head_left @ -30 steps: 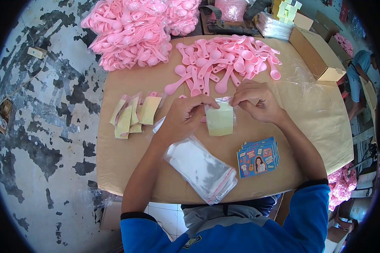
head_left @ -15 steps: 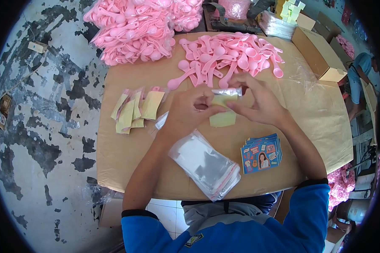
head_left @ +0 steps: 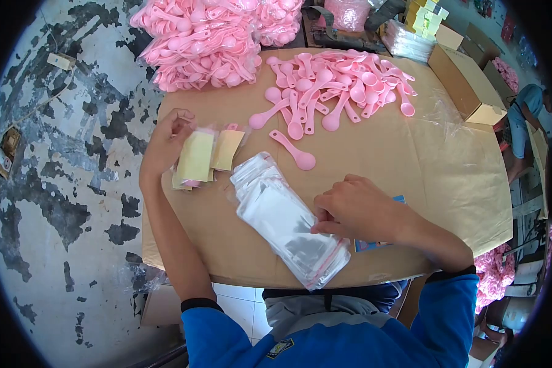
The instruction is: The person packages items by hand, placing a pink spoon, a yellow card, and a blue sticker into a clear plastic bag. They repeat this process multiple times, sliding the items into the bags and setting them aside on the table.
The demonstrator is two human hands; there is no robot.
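My left hand [head_left: 164, 147] is at the left of the table, its fingers closed at the top edge of a clear packet with a yellow card [head_left: 196, 154]. That packet lies over other similar packets, and a packet with a paler card [head_left: 228, 150] is beside it. My right hand [head_left: 363, 211] is over the stack of clear plastic bags [head_left: 282, 218], thumb and fingers pinched at its right side. Partly hidden under that hand are blue printed cards [head_left: 367, 245]. A single pink spoon [head_left: 293, 151] lies between my hands.
A heap of loose pink spoons [head_left: 340, 86] covers the far middle of the brown-papered table [head_left: 374, 153]. Large bags of pink spoons [head_left: 202, 46] stand at the back left. A cardboard box [head_left: 467, 83] sits at the back right, with another person [head_left: 524, 116] beyond.
My left hand has moved left with the yellow-card packet, onto the other packets. My right hand has come down toward me to the plastic bags, now covering most of the blue cards.
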